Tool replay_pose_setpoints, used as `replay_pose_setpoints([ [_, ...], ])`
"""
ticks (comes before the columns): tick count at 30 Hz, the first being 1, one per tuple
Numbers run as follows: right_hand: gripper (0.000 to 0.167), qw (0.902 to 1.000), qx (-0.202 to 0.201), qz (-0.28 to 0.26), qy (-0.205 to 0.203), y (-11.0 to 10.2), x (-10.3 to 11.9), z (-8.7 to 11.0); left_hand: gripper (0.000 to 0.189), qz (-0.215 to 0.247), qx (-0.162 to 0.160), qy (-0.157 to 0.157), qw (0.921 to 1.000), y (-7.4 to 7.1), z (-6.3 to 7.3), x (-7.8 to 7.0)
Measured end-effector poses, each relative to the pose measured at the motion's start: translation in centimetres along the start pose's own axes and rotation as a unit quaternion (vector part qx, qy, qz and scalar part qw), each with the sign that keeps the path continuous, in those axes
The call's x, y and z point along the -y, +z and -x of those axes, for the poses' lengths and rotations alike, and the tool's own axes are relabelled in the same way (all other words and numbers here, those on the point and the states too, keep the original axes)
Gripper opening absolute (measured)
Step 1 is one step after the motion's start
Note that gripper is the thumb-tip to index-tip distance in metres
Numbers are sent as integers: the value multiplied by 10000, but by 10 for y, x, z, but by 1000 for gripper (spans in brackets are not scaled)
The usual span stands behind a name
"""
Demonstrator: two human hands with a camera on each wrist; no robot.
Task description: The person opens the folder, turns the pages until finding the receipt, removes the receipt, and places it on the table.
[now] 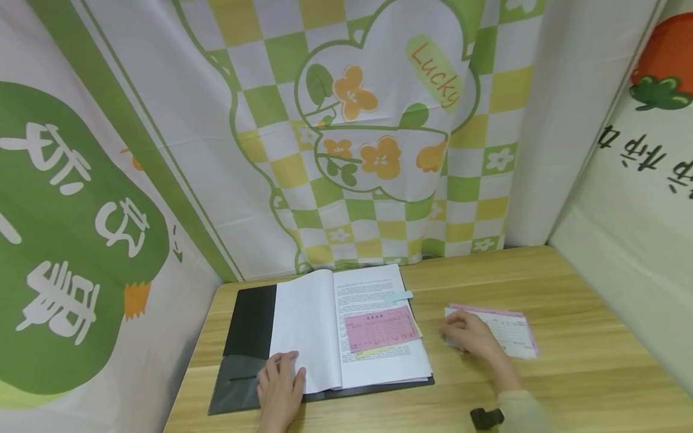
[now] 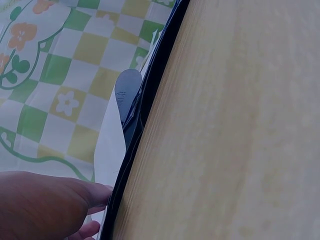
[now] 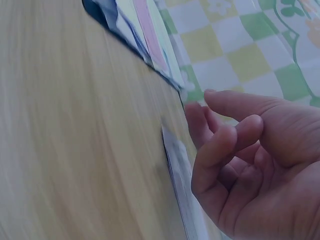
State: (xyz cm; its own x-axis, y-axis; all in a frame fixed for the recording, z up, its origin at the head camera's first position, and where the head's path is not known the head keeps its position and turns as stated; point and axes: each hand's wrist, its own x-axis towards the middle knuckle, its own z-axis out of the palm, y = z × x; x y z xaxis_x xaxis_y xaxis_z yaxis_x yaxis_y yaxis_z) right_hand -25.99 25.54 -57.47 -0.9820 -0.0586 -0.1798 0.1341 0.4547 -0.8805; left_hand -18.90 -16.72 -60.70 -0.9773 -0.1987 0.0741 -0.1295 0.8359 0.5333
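A black folder (image 1: 249,325) lies spread on the table, with a blank white page (image 1: 303,331) on its left side and a printed page (image 1: 373,367) on its right. Across the printed page is a pink form slip (image 1: 381,328). My left hand (image 1: 280,388) rests with relaxed fingers on the lower left corner of the blank page. Over the left end of a small stack of white and pink slips (image 1: 511,331) hovers my right hand (image 1: 473,337). In the right wrist view, its fingers (image 3: 215,145) bend loosely, the thumb stands apart, and nothing is between them.
A light blue tab (image 1: 397,296) sticks out from the printed page's right edge, and a yellow strip (image 1: 373,352) shows below the pink slip. Behind the wooden table (image 1: 590,373) hangs a checked curtain (image 1: 303,198). Printed cloth walls (image 1: 622,228) stand at both sides.
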Motion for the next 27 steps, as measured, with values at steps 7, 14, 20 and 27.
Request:
replay_pose_setpoints([
  [7,28,10000,48,-32,43,22,7,-4,35,-20,9,-62,10000,0,-1,-1],
  [14,31,10000,0,58,39,34,11,-8,34,18,-58,-11,10000,2,0,1],
  [20,29,9999,51,44,113,41,13,-10,34,13,-93,5,10000,2,1,1],
  [27,29,9998,-57,137,106,47,15,-11,34,29,-109,28,9999,2,0,1],
])
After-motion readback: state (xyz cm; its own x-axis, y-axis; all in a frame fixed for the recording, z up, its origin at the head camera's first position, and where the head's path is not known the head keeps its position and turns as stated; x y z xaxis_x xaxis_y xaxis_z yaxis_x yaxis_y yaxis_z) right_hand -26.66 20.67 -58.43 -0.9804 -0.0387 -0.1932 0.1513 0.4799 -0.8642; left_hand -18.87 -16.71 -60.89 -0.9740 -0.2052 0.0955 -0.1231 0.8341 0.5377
